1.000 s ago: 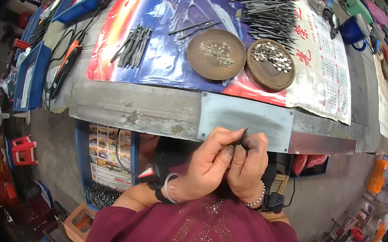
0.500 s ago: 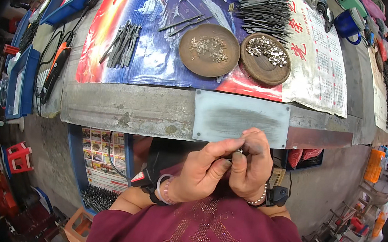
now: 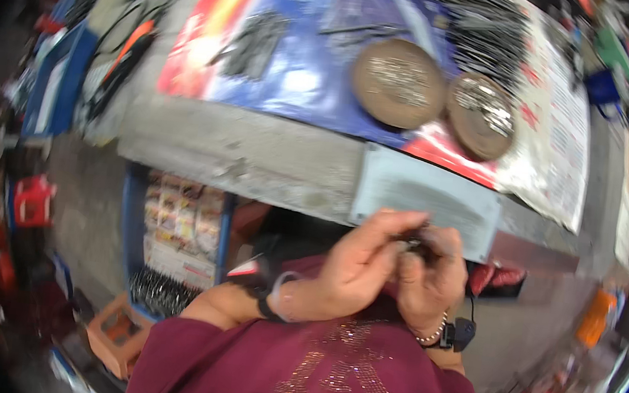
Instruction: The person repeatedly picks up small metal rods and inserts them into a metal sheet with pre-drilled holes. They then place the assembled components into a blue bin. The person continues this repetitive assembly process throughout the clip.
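Observation:
In front of my chest, just off the table edge, my hands are close together. My left hand (image 3: 359, 268) has its fingers pinched around a small shiny thing, too blurred and covered to name. My right hand (image 3: 431, 278) is curled at the same spot, its thumb pressed to its fingers; what it grips is mostly hidden. Beyond them lies a pale blue-grey plate (image 3: 378, 194) with a dark smudged middle. Behind it stand a brown dish (image 3: 393, 117) of thin metal pins and a round brown dish (image 3: 481, 147) of small silvery discs.
Dark narrow strips (image 3: 484, 37) are heaped at the back right; a smaller bundle (image 3: 256, 44) lies left on the poster sheet (image 3: 301, 106). An orange-and-black tool (image 3: 124, 62) with a cord and a blue bin (image 3: 60, 82) sit at the left. Below is a blue-framed tray (image 3: 130, 214).
The view has tilted and blurred, so the table things appear shifted to the right. My hands stay together, with the left fingers now reaching across toward the right hand.

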The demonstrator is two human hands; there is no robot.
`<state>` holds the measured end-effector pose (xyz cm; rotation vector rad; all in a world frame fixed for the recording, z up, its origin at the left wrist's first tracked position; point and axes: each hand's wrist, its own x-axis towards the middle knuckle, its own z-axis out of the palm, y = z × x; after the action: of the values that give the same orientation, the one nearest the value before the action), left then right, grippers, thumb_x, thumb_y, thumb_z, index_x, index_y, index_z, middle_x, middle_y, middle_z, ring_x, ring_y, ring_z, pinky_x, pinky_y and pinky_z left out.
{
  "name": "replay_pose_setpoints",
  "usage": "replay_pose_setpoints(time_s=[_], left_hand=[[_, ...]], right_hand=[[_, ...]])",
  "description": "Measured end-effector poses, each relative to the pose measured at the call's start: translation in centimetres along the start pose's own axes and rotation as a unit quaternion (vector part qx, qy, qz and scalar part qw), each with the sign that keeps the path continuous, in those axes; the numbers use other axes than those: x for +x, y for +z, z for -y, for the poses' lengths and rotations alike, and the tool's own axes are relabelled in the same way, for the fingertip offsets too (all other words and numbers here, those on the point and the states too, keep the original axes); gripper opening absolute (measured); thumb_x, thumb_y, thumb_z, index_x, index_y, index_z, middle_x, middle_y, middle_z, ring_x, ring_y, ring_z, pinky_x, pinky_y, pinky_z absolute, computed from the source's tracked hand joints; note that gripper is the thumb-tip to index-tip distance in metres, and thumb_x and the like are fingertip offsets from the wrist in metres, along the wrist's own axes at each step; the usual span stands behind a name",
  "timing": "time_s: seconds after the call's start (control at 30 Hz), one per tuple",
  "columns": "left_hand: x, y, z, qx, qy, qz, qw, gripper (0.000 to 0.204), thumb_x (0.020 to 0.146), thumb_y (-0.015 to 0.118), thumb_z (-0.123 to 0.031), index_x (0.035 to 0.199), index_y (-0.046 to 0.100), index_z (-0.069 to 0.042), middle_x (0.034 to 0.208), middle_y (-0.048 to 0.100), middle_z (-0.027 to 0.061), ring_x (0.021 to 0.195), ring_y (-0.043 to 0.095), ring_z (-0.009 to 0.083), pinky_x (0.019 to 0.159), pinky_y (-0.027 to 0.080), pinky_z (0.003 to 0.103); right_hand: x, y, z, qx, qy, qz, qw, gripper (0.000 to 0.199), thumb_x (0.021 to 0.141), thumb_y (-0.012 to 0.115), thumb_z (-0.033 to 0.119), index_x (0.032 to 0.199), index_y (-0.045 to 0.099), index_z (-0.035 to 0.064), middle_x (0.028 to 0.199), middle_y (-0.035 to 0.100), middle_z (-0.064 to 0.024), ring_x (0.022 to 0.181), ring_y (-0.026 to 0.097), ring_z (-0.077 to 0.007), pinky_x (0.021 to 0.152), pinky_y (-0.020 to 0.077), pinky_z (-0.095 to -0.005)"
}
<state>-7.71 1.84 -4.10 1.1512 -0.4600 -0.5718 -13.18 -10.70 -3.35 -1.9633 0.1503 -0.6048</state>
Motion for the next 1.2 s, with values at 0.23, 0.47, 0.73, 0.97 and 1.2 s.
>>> replay_pose_setpoints(time_s=[0.23, 0.47, 0.73, 0.97, 1.2], left_hand=[[0.9, 0.9, 0.9, -0.016, 0.090, -0.049, 0.995, 0.043, 0.088, 0.046, 0.004, 0.130, 0.051, 0.000, 0.112, 0.055, 0.0140, 0.106, 0.056, 0.0255, 0.094, 0.043, 0.031], [0.8, 0.8, -0.1, -0.038, 0.189, -0.012, 0.981, 0.040, 0.089, 0.050, 0.002, 0.130, 0.052, -0.001, 0.111, 0.063, 0.0192, 0.106, 0.063, 0.0330, 0.090, 0.048, 0.034], [0.2, -0.9, -1.6, -0.054, 0.136, 0.015, 0.989, 0.040, 0.092, 0.050, 0.002, 0.132, 0.049, 0.001, 0.117, 0.062, 0.0203, 0.108, 0.063, 0.0338, 0.090, 0.049, 0.034], [-0.3, -6.8, -8.0, 0.061, 0.027, -0.065, 0.996, 0.036, 0.096, 0.049, -0.003, 0.131, 0.044, 0.003, 0.096, 0.060, 0.0077, 0.060, 0.049, 0.0045, 0.055, 0.043, 0.018], [7.6, -14.9, -10.1, 0.357, 0.112, -0.231, 0.898, 0.018, 0.092, 0.058, -0.005, 0.107, 0.061, 0.004, 0.086, 0.061, 0.0011, 0.071, 0.053, 0.0075, 0.066, 0.045, 0.023]], right_hand=[[-1.2, 1.2, -0.7, -0.071, 0.088, -0.058, 0.992, 0.019, 0.099, 0.048, 0.013, 0.103, 0.050, -0.0053, 0.093, 0.053, -0.0096, 0.084, 0.053, -0.0183, 0.077, 0.0440, -0.0309], [0.2, 0.1, 0.2, -0.033, 0.046, -0.080, 0.995, 0.035, 0.103, 0.042, 0.025, 0.112, 0.053, -0.0064, 0.105, 0.058, -0.0148, 0.097, 0.057, -0.0223, 0.085, 0.0464, -0.0332], [0.9, 1.3, 2.4, 0.087, 0.121, -0.023, 0.989, 0.036, 0.103, 0.038, 0.028, 0.100, 0.053, -0.0045, 0.093, 0.054, -0.0125, 0.085, 0.053, -0.0201, 0.081, 0.0434, -0.0321], [3.3, -0.3, 0.9, 0.334, 0.087, 0.044, 0.938, 0.058, 0.099, 0.041, 0.052, 0.100, 0.052, -0.0048, 0.092, 0.051, -0.0143, 0.083, 0.056, -0.0219, 0.069, 0.0498, -0.0320], [3.1, -1.4, -1.2, 0.560, 0.205, 0.067, 0.800, 0.068, 0.096, 0.040, 0.059, 0.120, 0.048, -0.0038, 0.117, 0.057, -0.0208, 0.103, 0.061, -0.0290, 0.096, 0.0454, -0.0425]])
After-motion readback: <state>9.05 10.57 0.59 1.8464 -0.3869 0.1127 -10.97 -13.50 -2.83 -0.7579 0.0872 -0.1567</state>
